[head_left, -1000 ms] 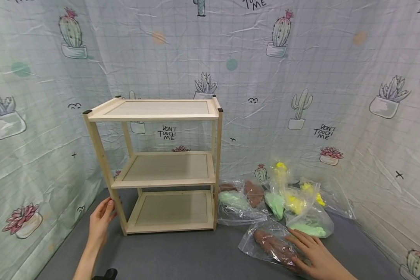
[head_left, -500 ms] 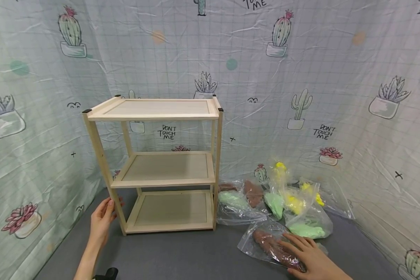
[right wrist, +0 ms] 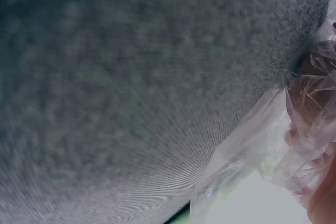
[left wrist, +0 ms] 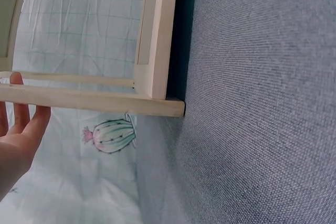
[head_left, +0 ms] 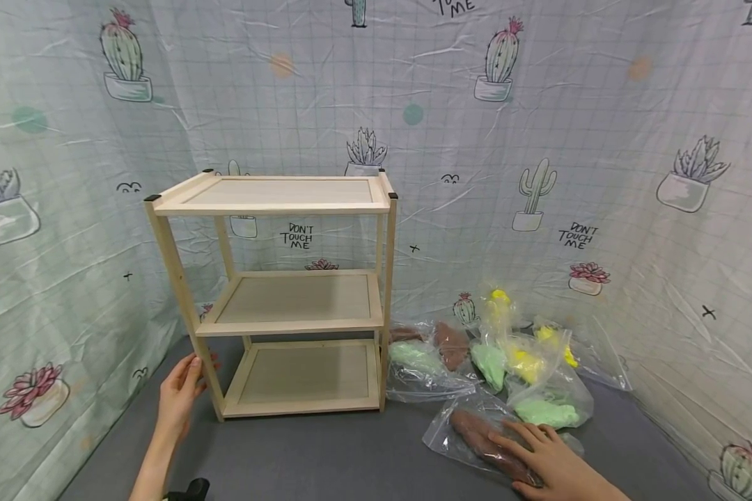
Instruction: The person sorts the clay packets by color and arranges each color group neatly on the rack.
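Hands low in frame. Left hand (head_left: 178, 393), fingers straight, touches front-left leg of wooden shelf rack (head_left: 282, 299). Right hand (head_left: 548, 463), lower right, fingers spread flat, presses brown-filled plastic bag (head_left: 476, 435) on grey mat (head_left: 332, 456).

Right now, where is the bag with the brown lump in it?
In the head view, the bag with the brown lump lies low right on the grey floor, under the right hand, right of the wooden shelf.
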`<state>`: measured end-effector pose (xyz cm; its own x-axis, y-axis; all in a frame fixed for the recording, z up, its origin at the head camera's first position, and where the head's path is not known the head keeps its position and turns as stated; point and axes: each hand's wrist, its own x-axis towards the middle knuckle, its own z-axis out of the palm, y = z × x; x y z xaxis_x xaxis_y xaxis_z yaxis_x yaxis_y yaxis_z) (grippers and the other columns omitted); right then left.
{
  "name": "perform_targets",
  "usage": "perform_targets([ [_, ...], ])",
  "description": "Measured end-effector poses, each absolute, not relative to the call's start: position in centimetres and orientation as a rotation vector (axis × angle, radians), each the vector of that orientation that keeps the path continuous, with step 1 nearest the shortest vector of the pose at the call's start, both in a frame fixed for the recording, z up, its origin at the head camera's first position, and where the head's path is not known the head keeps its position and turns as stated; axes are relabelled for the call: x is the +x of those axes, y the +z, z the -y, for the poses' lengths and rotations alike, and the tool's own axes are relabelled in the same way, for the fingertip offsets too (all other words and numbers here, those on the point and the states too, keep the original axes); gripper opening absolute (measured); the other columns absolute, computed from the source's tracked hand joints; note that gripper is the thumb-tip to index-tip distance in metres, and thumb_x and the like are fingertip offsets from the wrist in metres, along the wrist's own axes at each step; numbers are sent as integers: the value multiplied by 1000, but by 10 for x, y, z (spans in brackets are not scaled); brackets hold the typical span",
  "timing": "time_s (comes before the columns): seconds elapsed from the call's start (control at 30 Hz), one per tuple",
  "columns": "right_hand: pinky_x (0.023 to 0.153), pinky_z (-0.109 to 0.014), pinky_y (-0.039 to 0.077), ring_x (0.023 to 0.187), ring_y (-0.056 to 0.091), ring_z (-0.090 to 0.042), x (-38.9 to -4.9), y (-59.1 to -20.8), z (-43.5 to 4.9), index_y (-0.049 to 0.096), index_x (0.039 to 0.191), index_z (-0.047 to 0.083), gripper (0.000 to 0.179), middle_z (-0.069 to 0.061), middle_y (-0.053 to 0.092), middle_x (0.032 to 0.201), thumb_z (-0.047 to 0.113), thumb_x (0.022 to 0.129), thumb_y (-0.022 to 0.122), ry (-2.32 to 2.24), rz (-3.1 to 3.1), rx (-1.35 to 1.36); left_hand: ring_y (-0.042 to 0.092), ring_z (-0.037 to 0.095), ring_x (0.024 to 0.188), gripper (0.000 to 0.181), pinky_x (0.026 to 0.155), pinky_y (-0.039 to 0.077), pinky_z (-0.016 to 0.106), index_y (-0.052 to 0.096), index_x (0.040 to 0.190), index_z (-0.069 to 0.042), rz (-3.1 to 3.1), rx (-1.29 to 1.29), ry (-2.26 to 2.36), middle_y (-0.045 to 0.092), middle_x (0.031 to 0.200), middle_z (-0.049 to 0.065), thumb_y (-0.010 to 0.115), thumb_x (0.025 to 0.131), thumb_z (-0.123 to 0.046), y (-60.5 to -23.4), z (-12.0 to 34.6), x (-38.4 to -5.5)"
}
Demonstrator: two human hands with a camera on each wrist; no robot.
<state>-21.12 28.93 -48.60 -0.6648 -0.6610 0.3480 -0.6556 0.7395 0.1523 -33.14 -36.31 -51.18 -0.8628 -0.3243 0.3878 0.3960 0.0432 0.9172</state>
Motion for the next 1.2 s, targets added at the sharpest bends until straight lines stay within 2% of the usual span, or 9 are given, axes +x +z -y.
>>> perform_targets([
  [0.13, 64, -28, 34, 87, 48, -1, -212, -484, -288, 42, 132, 29, 62, 15, 50, 110, 51, 77, 61, 28, 2544, 1061, 62, 3, 95, 43, 72, 48, 14, 43, 131, -8, 1840, -83, -1894, 62, 112, -8, 46, 92, -28, -512, 365, -332],
  [0.33, 61, -18, 23, 79, 40, 5, -213, -480, -287, 44, 130, 26, 63, 17, 49, 104, 38, 73, 70, 113, 2551, 1099, 61, 2, 97, 43, 72, 47, 13, 43, 131, -9, 1851, -79, -1903, 60, 112, -8, 48, 92, -27, -514, 364, -331],
  [0.5, 60, -18, 18, 71, 29, 7, -214, -479, -286, 44, 129, 29, 72, 21, 42, 92, 25, 64, 72, 124, 2563, 1076, 61, 1, 97, 42, 72, 46, 13, 43, 131, -9, 1840, -89, -1901, 60, 112, -7, 47, 92, -26, -513, 362, -331],
  [0.63, 58, -18, 18, 67, 25, 7, -215, -479, -285, 46, 127, 31, 72, 23, 36, 83, 22, 61, 72, 129, 2588, 1048, 60, -1, 96, 42, 70, 45, 11, 43, 131, -9, 1856, -80, -1875, 60, 110, -10, 47, 92, -27, -514, 363, -332],
  [0.87, 59, -18, 18, 67, 24, 5, -215, -477, -284, 49, 122, 30, 63, 21, 36, 81, 23, 63, 71, 104, 2590, 1040, 60, 0, 95, 43, 70, 45, 11, 42, 131, -9, 1861, -100, -1881, 60, 109, -9, 47, 92, -26, -516, 363, -333],
  [1.2, 62, -19, 17, 69, 23, 2, -210, -466, -285, 56, 110, 30, 57, 19, 35, 78, 25, 56, 73, -19, 2425, 960, 60, -3, 94, 42, 70, 43, 9, 44, 130, -12, 1916, -36, -1795, 60, 109, -12, 47, 92, -30, -517, 364, -335],
])
